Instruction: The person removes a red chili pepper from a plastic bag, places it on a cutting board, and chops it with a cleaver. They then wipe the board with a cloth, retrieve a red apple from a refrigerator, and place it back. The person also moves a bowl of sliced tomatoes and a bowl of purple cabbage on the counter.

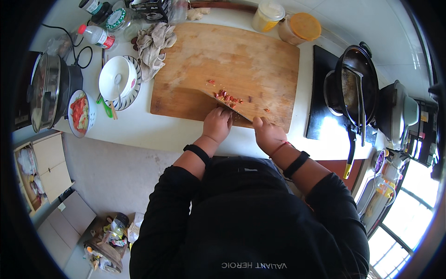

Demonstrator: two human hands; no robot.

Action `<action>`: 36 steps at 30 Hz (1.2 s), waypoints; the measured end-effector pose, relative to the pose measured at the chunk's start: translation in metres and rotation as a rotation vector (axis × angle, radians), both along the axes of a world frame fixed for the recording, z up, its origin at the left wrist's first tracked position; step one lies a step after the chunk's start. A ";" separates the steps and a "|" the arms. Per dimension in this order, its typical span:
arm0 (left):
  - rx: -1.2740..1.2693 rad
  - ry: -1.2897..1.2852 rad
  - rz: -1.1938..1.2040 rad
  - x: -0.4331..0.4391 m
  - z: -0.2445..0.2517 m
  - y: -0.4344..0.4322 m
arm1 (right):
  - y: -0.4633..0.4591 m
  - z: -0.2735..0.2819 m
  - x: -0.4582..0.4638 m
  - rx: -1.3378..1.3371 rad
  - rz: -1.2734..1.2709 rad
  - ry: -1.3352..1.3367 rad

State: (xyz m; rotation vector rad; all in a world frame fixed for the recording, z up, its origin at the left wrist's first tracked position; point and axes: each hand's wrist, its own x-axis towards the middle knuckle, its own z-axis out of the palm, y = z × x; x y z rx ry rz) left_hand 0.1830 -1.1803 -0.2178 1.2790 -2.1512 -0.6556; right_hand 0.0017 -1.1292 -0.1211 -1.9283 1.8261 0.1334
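A large wooden cutting board [230, 59] lies on the white counter before me. My right hand [270, 135] is closed round the handle of a kitchen knife [232, 110], whose blade slants up and left across the board's near part. My left hand [217, 122] is at the board's near edge, its curled fingers close against the near side of the blade; whether anything is under them is hidden. Chopped dried red chili pieces [228, 97] lie just beyond the blade, with a few bits scattered to either side.
Left of the board are a crumpled cloth [153, 47], a white bowl [113, 78] with a spoon, a bowl of red and green food [80, 113] and an electric pan [47, 92]. A wok [352, 94] stands on the right over a black cooktop [320, 104]; lidded tubs [305, 28] are behind.
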 end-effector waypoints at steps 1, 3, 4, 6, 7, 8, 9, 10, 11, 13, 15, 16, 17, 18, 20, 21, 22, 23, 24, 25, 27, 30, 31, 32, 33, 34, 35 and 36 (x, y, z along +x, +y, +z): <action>-0.011 -0.002 -0.003 0.000 0.001 0.000 | -0.005 0.001 0.005 0.024 -0.009 0.000; -0.018 -0.010 -0.004 0.000 0.002 0.000 | -0.015 0.003 0.012 0.123 -0.043 -0.011; -0.033 -0.008 -0.006 0.000 0.003 0.000 | -0.019 0.004 0.015 0.119 -0.047 -0.021; -0.060 -0.007 -0.013 0.002 0.003 0.001 | -0.020 0.008 0.018 0.100 -0.064 -0.047; -0.051 0.020 -0.020 0.003 0.003 0.002 | -0.018 0.010 0.017 0.080 -0.071 -0.058; -0.045 0.052 -0.020 0.005 0.003 0.003 | -0.017 0.012 0.016 0.064 -0.082 -0.061; -0.031 0.086 -0.019 0.005 0.003 0.005 | -0.014 0.013 0.013 0.052 -0.087 -0.073; -0.050 0.110 -0.004 0.006 0.002 0.007 | -0.007 0.015 0.010 0.054 -0.102 -0.080; -0.069 0.135 0.011 0.007 0.001 0.008 | -0.001 0.017 0.006 0.057 -0.119 -0.086; -0.087 0.157 0.031 0.010 0.002 0.012 | 0.010 0.018 -0.001 -0.030 -0.092 -0.080; -0.092 0.154 0.045 0.014 0.004 0.015 | 0.018 0.019 -0.008 -0.074 -0.069 -0.089; -0.087 0.141 0.045 0.015 0.005 0.016 | 0.022 0.020 -0.012 -0.138 -0.052 -0.108; -0.083 0.129 0.045 0.017 0.006 0.016 | 0.026 0.021 -0.015 -0.136 -0.039 -0.089; -0.073 0.120 0.049 0.018 0.007 0.016 | 0.029 0.022 -0.017 -0.130 -0.031 -0.078; -0.098 0.071 0.050 0.018 0.008 0.016 | 0.034 0.023 -0.022 -0.122 -0.008 -0.069; -0.105 0.048 0.051 0.019 0.007 0.015 | 0.036 0.024 -0.024 -0.102 -0.004 -0.057; -0.109 0.048 0.049 0.019 0.007 0.015 | 0.037 0.024 -0.025 -0.082 0.001 -0.046; -0.113 0.049 0.045 0.018 0.005 0.013 | 0.039 0.023 -0.026 -0.064 0.004 -0.034; -0.110 0.051 0.045 0.018 0.004 0.013 | 0.040 0.022 -0.027 -0.062 0.004 -0.034; -0.112 0.043 0.045 0.018 0.003 0.012 | 0.041 0.020 -0.028 -0.061 0.005 -0.036; -0.105 0.026 0.051 0.016 0.001 0.012 | 0.042 0.015 -0.029 -0.042 0.007 -0.035; -0.069 0.001 0.060 0.014 -0.001 0.010 | 0.045 0.007 -0.033 -0.009 0.012 -0.018; -0.056 0.005 0.068 0.012 -0.001 0.009 | 0.047 0.006 -0.035 -0.013 0.016 -0.010; -0.042 0.008 0.076 0.011 -0.001 0.008 | 0.049 0.006 -0.038 -0.035 0.029 -0.024; -0.028 0.010 0.085 0.011 0.000 0.008 | 0.052 0.007 -0.041 0.003 0.024 -0.003; -0.023 -0.014 0.086 0.010 0.000 0.008 | 0.055 0.010 -0.046 0.017 0.028 0.000; -0.018 -0.036 0.089 0.010 0.001 0.008 | 0.057 0.011 -0.050 0.044 0.026 0.012; -0.011 -0.057 0.093 0.010 0.001 0.009 | 0.058 0.011 -0.051 0.159 0.007 0.044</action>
